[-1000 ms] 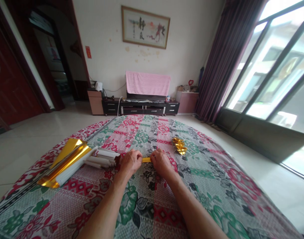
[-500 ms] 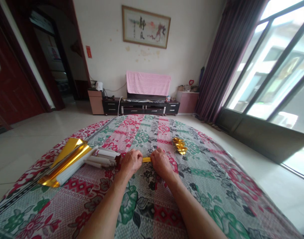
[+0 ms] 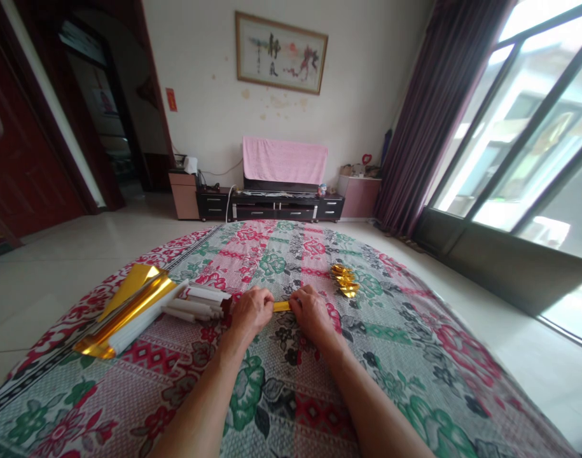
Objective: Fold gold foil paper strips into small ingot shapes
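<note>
A narrow strip of gold foil paper (image 3: 282, 306) stretches between my two hands, just above or on the flowered cloth. My left hand (image 3: 253, 310) pinches its left end, fingers closed. At the other end, my right hand (image 3: 310, 309) is closed on the strip too; the fingertips hide both ends. Beyond my right hand lie several folded gold foil pieces (image 3: 345, 280), bunched in a short row. Left of my left hand is a bundle of rolled white paper (image 3: 200, 301), and beside it a stack of gold foil sheets (image 3: 138, 305), partly curled.
The flowered cloth (image 3: 395, 331) covers a round-edged table. Across the room stand a low black cabinet (image 3: 284, 207) and a screen-shaped object under a pink towel (image 3: 285, 159). A purple curtain (image 3: 427, 114) and windowed doors are on the right, a dark red door (image 3: 28, 133) on the left.
Both hands keep their hold on the gold strip in nearly the same place. The view has shifted very slightly; nothing on the cloth has visibly moved.
</note>
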The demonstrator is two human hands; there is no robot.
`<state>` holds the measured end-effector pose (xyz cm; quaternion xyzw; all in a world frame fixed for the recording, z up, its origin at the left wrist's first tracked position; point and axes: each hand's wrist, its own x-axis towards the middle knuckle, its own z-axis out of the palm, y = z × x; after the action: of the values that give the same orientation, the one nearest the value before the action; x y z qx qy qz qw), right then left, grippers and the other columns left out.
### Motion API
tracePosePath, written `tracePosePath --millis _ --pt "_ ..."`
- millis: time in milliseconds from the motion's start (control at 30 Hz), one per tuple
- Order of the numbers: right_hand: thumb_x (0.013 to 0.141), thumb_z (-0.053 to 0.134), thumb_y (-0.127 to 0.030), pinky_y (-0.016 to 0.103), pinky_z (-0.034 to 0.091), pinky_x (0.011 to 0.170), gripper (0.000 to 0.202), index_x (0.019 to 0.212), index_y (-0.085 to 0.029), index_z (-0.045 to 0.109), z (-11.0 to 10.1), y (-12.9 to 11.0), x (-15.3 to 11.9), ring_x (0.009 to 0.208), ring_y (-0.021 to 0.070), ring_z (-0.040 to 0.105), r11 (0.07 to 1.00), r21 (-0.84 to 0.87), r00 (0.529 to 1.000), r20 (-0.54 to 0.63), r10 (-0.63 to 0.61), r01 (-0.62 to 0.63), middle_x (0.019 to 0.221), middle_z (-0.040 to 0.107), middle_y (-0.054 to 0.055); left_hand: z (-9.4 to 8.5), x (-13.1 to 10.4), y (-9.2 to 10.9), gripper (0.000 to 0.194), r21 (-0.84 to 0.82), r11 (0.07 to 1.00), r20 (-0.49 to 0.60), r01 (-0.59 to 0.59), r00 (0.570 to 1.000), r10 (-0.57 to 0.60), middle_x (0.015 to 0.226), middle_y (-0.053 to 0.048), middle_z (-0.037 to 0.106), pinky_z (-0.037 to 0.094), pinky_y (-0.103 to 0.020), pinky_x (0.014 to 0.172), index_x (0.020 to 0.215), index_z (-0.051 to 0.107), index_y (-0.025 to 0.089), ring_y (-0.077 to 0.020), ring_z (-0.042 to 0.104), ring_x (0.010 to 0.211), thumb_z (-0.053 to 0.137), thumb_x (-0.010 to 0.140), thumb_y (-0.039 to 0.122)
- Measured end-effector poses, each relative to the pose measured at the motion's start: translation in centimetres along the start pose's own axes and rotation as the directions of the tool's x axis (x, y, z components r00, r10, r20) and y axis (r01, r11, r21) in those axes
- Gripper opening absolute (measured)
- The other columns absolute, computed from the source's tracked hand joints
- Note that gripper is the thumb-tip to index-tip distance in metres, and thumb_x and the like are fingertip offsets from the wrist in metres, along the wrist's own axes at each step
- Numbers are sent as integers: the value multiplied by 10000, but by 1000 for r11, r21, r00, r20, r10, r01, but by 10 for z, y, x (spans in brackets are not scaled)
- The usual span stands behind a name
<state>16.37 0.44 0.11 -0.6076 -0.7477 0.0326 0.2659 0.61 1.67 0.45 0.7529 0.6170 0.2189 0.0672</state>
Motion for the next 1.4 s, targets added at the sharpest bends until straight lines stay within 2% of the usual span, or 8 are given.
tracePosePath --millis 333,500,633,833,1000,1067,1267,1400 --pt "880 413 -245 218 326 608 228 791 -168 609 0 2 4 699 119 525 999 -38 1000 28 0 1 839 555 44 1 -1 1 154 8 1000 -8 6 1000 -6 841 -21 632 381 -244 662 767 646 228 -151 573 782 492 766 217" --pt "850 448 -202 220 328 645 157 858 -183 603 1 -1 2 755 130 526 1000 -23 1000 -28 4 -5 879 556 46 2 -1 1 155 4 1000 -3 6 1000 -6 839 -23 627 386 -245 651 792 646 234 -153 577 769 494 763 217" --pt "841 444 -179 216 326 647 205 798 -216 642 2 0 1 769 131 521 998 8 998 9 -65 65 861 559 33 2 -1 2 141 0 1000 -24 12 1000 -12 841 -25 623 391 -246 656 807 643 233 -157 574 776 513 755 220" --pt "807 448 -138 208 339 712 239 792 -230 668 4 0 -1 813 133 518 998 39 998 -21 -54 55 846 579 27 0 -3 2 176 19 1000 -19 0 1000 0 833 -40 616 390 -251 676 787 662 230 -165 572 795 486 785 231" --pt "822 503 -343 225 336 689 211 782 -210 662 4 -7 -4 780 139 513 1000 16 999 -33 11 -10 836 572 34 -3 -7 3 184 68 997 -49 -23 998 27 820 -55 603 387 -267 720 819 659 226 -182 564 823 481 802 271" --pt "805 533 -379 239 327 713 208 802 -217 664 2 -9 -5 814 147 506 1000 11 999 -23 22 -21 863 570 33 -3 -8 2 187 80 996 -59 -42 997 47 813 -57 597 386 -275 730 822 655 230 -189 561 833 478 807 287" --pt "839 506 -338 286 297 802 186 878 -287 680 -6 2 -4 916 161 479 1000 21 999 44 -1 0 952 568 19 -2 -9 -2 192 76 995 -55 -60 996 64 814 -53 594 381 -276 722 823 660 243 -188 556 828 478 808 300" --pt "843 490 -262 282 293 829 207 887 -295 690 -6 12 -2 932 157 482 999 37 997 74 -19 16 970 568 20 -1 -9 -2 189 74 996 -59 -52 997 57 811 -49 594 378 -273 716 816 663 247 -187 558 821 484 804 309"
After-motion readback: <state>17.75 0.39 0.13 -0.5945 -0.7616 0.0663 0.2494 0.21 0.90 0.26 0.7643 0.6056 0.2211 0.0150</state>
